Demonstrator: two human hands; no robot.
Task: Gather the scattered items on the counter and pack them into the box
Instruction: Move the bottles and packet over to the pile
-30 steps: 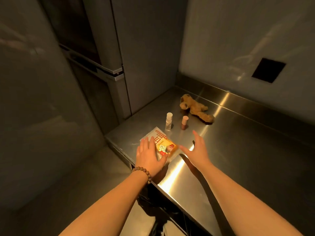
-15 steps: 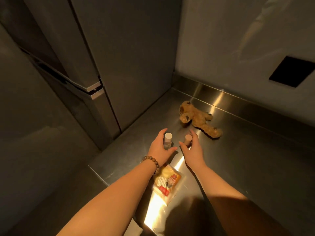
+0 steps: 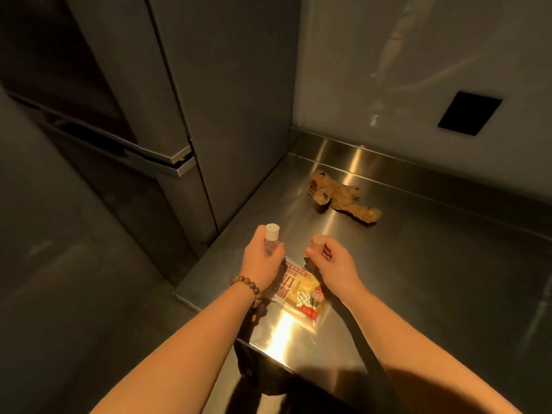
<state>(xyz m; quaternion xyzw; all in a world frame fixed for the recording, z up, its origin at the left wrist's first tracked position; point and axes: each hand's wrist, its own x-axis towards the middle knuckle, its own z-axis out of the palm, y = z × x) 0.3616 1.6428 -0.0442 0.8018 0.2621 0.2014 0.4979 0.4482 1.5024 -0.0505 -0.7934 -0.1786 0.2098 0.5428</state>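
Left hand (image 3: 262, 254) grips a small clear bottle (image 3: 271, 241) with a white cap; fingers and thumb curl round its body, cap standing clear above the fist; bottle upright. A brown bead bracelet (image 3: 245, 285) sits on the left wrist.

Right hand (image 3: 334, 264) grips a second small bottle (image 3: 318, 241), of which only the tan cap shows plainly; thumb and fingers close round it below the cap; its body is hidden in the fist. The two hands are side by side, near each other but apart, both over the steel bench (image 3: 433, 279); whether either bottle touches the bench I cannot tell.

Just below and between the two hands a flat snack packet (image 3: 301, 292) lies on the bench; clear wrapper, yellow and red print; its near-left corner is shaded by the left wrist; neither hand touches it.

Beyond the right hand, well apart from it and toward the back of the bench, a brown plush bear (image 3: 340, 197) lies on its side; its legs point away to the right.

To the far side of the left hand stands a tall grey refrigerator (image 3: 209, 100), its side flush with the bench end. Beyond the right hand, the wall (image 3: 418, 55) carries a dark square panel (image 3: 469, 113). The box is not in sight in this view.
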